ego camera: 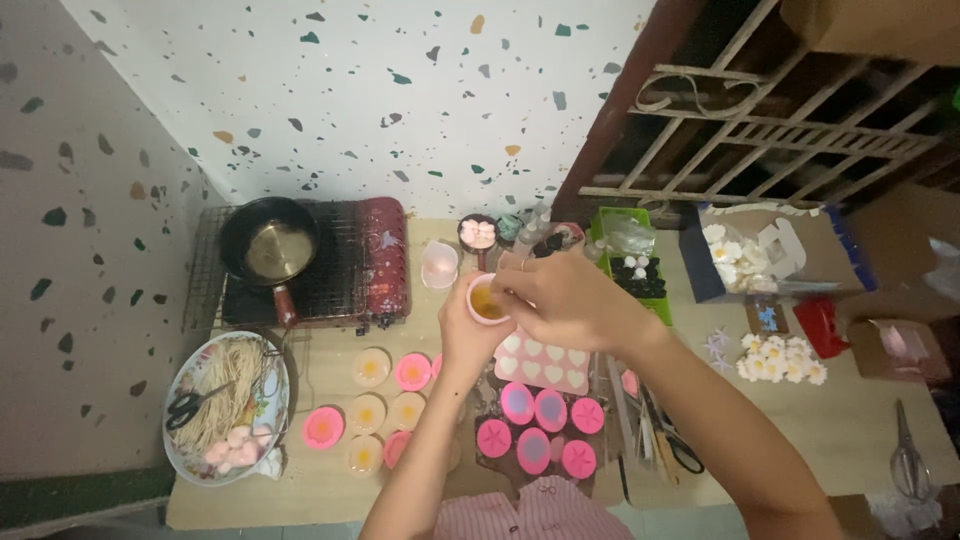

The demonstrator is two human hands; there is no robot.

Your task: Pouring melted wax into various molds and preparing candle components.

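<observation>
**Both hands on a small pink cup above a crowded craft table**

A low wooden table (pixel 330 500) stands against a speckled wall (pixel 400 90). At its back left a wire rack (pixel 345 262) carries a black pan (pixel 268 245) with a red handle. In front of that, at the left edge, a patterned plate (pixel 190 455) holds pale strands, pink pieces and black scissors (pixel 185 408). Near the middle lies a pink tray (pixel 545 362) with white heart shapes, and around it sit round pink moulds (pixel 533 450) and pale discs with yellow centres (pixel 367 412). To the right are a green basket (pixel 630 225), an open box (pixel 775 255) of white flowers, more loose flowers (pixel 782 358) and a second pair of scissors (pixel 908 462).

Over the table's centre, the left hand (pixel 462 338) is wrapped around a small pink cup (pixel 487 300) holding yellowish liquid, fingers closed on its side. The right hand (pixel 572 298) comes in from the other side, fingertips pinched together at the cup's rim; whether they hold anything cannot be told. The cup is lifted clear of the table, just above the heart tray.
</observation>
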